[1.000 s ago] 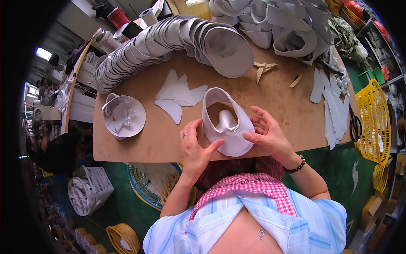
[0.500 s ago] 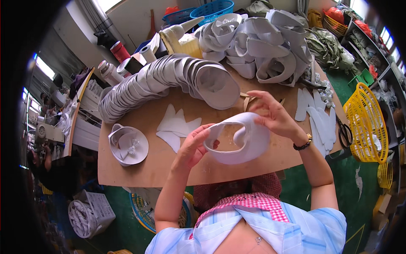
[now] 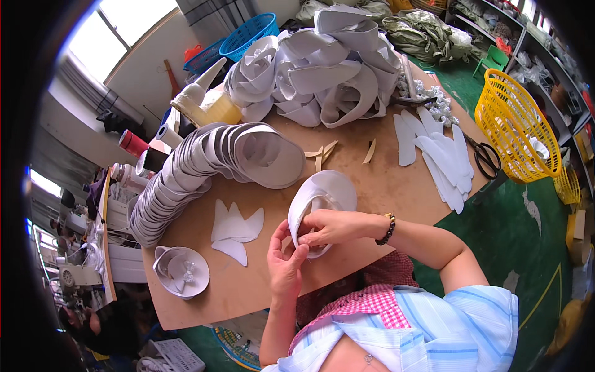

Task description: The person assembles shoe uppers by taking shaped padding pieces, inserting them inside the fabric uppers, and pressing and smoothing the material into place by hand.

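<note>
A white visor cap (image 3: 343, 186) stands tilted over the near part of the table, its curved brim toward the far side. My left hand (image 3: 284, 270) pinches its left edge, thumb toward me. Across from the right comes my right hand (image 3: 334, 226), its fingers closed on the same edge close to the left fingertips. What lies between the fingertips is partly hidden. Left of my hands lie several flat white pointed pieces (image 3: 230, 230). Beyond them curves a long nested row of grey-white visor caps (image 3: 186, 170).
A cap (image 3: 201, 273) holding small pieces sits at the table's left corner. Tan strips (image 3: 323, 152) lie mid-table. At the right are long white pieces (image 3: 443, 161) and black scissors (image 3: 488, 160), beside a yellow basket (image 3: 517, 127). Grey-white caps (image 3: 322, 77) heap up behind.
The view has shifted and turned. My right hand has moved from the cap's far right side to its left edge, next to my left hand. The cap has turned more upright.
</note>
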Demonstrator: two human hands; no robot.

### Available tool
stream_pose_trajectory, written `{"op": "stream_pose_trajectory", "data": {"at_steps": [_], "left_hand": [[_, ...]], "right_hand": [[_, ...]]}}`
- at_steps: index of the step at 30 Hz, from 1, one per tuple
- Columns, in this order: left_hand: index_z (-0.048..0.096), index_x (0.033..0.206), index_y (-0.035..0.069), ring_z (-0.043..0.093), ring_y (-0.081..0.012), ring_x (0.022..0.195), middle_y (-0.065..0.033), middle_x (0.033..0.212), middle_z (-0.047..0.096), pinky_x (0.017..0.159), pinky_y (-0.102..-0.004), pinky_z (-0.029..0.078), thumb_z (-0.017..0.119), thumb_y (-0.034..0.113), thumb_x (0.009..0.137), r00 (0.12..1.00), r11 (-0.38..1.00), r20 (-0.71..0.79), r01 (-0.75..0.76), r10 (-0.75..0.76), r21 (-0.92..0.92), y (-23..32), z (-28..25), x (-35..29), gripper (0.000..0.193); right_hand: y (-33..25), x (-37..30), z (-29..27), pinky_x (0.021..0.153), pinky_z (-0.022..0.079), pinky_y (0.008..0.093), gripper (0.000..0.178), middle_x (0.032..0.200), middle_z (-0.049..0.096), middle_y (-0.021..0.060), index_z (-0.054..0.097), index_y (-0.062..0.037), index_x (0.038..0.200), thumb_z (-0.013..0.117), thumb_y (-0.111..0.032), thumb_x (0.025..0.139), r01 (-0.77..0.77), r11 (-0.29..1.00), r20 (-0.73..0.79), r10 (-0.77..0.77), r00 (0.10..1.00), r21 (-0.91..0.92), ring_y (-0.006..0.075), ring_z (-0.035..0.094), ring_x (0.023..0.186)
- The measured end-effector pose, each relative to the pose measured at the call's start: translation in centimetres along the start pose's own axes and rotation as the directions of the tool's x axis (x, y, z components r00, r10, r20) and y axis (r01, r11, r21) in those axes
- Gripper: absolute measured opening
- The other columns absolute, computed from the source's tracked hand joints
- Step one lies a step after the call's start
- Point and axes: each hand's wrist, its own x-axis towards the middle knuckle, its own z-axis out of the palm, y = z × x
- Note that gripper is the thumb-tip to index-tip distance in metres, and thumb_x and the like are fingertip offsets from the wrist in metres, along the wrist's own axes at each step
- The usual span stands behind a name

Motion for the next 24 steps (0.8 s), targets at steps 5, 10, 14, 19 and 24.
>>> {"op": "stream_pose_trajectory", "data": {"at_steps": [5, 10, 14, 19, 24], "left_hand": [[0.039, 0.135, -0.004, 0.055, -0.0203, 0.114, -0.0112, 0.123, 0.054, 0.099, -0.0326, 0.046, 0.08, 0.007, 0.076, 1.0, 0.997, -0.004, -0.03, 0.03, 0.071, 0.0, 0.8, -0.3, 0.072], [0.041, 0.131, -0.006, 0.055, -0.0179, 0.11, -0.0115, 0.121, 0.055, 0.097, -0.0289, 0.045, 0.085, 0.018, 0.072, 0.999, 0.999, 0.004, 0.031, -0.031, -0.016, -1.2, -0.5, 0.3, 0.077], [0.038, 0.132, -0.005, 0.055, -0.0212, 0.115, -0.0133, 0.125, 0.054, 0.099, -0.0336, 0.045, 0.079, 0.025, 0.079, 0.99, 0.979, 0.108, 0.113, -0.096, -0.17, 0.3, 1.7, -0.6, 0.073], [0.044, 0.13, -0.002, 0.057, -0.0237, 0.114, -0.014, 0.128, 0.054, 0.097, -0.0372, 0.047, 0.063, 0.022, 0.093, 0.984, 0.965, 0.118, -0.102, 0.133, -0.24, 0.8, 3.6, 0.3, 0.048], [0.051, 0.117, -0.002, 0.062, -0.023, 0.105, -0.0152, 0.117, 0.061, 0.09, -0.037, 0.052, 0.061, 0.021, 0.094, 0.95, 0.947, 0.141, -0.295, 0.277, 0.125, 3.6, 1.5, 0.6, 0.034]], "right_hand": [[0.5, -0.1, 0.4, 0.081, 0.049, 0.0298, 0.029, 0.097, 0.066, 0.0076, 0.062, 0.0015, 0.111, 0.063, -0.018, 0.089, 0.018, 0.981, 0.011, -0.021, 1.0, 0.195, 0.0135, 0.06, 0.091], [0.3, -1.6, 0.9, 0.074, 0.049, 0.0367, 0.018, 0.089, 0.066, 0.0147, 0.06, 0.0011, 0.093, 0.063, -0.014, 0.084, 0.062, 0.998, -0.305, -0.06, 0.951, -0.002, 0.0225, 0.063, 0.085], [-3.1, -3.0, 1.0, 0.072, 0.048, 0.0434, 0.015, 0.089, 0.064, 0.0199, 0.053, -0.0008, 0.095, 0.059, -0.012, 0.087, 0.065, 0.996, -0.427, -0.082, 0.9, -0.056, 0.0375, 0.062, 0.079], [-3.2, -3.4, 0.5, 0.063, 0.048, 0.0397, 0.009, 0.081, 0.061, 0.0198, 0.049, -0.0007, 0.092, 0.056, 0.0, 0.086, 0.315, 0.879, -0.696, -0.476, 0.537, -0.358, 0.0366, 0.062, 0.075], [-2.8, -4.0, -2.4, 0.066, 0.05, 0.0359, 0.016, 0.082, 0.063, 0.0161, 0.055, -0.0013, 0.102, 0.062, -0.008, 0.088, 0.509, 0.792, -0.636, -0.59, 0.497, -0.337, 0.028, 0.064, 0.075]]}}
